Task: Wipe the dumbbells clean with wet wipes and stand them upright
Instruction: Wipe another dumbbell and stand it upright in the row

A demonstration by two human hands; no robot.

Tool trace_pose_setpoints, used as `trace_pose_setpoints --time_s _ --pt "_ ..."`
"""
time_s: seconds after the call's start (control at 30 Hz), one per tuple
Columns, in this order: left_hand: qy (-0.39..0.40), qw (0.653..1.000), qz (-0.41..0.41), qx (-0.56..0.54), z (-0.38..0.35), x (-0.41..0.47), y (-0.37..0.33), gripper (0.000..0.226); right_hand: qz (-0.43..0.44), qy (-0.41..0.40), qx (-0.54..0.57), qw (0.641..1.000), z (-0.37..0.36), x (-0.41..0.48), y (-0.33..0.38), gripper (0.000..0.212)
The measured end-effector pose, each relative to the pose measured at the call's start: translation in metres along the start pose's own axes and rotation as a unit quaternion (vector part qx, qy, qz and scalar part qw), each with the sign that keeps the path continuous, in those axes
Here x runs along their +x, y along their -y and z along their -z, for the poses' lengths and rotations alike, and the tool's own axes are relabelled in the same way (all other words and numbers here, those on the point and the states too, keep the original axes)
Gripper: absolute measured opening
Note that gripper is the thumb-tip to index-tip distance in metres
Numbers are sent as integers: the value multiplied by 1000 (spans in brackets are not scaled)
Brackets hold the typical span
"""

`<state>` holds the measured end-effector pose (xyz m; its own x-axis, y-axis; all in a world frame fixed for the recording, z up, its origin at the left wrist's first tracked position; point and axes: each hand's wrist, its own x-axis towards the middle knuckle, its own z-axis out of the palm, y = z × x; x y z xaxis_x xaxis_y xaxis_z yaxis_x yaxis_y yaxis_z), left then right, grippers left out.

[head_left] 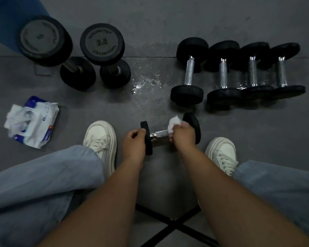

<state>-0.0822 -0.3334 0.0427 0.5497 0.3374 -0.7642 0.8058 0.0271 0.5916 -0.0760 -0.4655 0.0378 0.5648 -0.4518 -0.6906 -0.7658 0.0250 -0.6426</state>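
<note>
Low between the white sneakers (101, 138), left grip (134, 141) curls round the small dumbbell (160, 135) at its black rubber end; right grip (183, 134) pinches a crumpled white wipe (173, 122) against its knurled chrome bar. Beyond, four dumbbells (189, 72) lie flat by a wet patch (146, 82); two more dumbbells (102, 43) stand upright, far left.

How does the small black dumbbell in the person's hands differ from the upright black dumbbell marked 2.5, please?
Pose: the small black dumbbell is held sideways, handle level; the upright black dumbbell marked 2.5 stands on one end.
Contact: the left hand grips the small one's head and the right hand presses a white wipe on its handle; the marked one is untouched.
Both have round black heads and a metal handle.
</note>
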Motion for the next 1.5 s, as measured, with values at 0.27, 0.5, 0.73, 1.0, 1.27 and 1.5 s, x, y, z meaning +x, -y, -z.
trace_pose_setpoints --time_s 0.27,0.5,0.73,1.0,1.27,1.5 --pt "-43 997 63 -16 -5 -9 7 38 -3 -20 -74 997 7 -2 -3 24" --pt "-59 996 57 -34 -7 -16 8 33 49 -4 -164 985 4 -22 -19 22" --pt "-26 999 -21 9 -6 -17 -1 8 101 11 -170 980 -4 -4 -1 24" --pt "51 995 -81 -18 -12 -3 -22 42 137 70 -124 980 -20 0 14 27" --pt "31 994 -103 21 -21 19 -34 30 206 109 -202 951 -34 14 10 21" --pt "31 988 -137 64 -19 13 -34 35 208 -12 -204 957 -27 18 24 19"
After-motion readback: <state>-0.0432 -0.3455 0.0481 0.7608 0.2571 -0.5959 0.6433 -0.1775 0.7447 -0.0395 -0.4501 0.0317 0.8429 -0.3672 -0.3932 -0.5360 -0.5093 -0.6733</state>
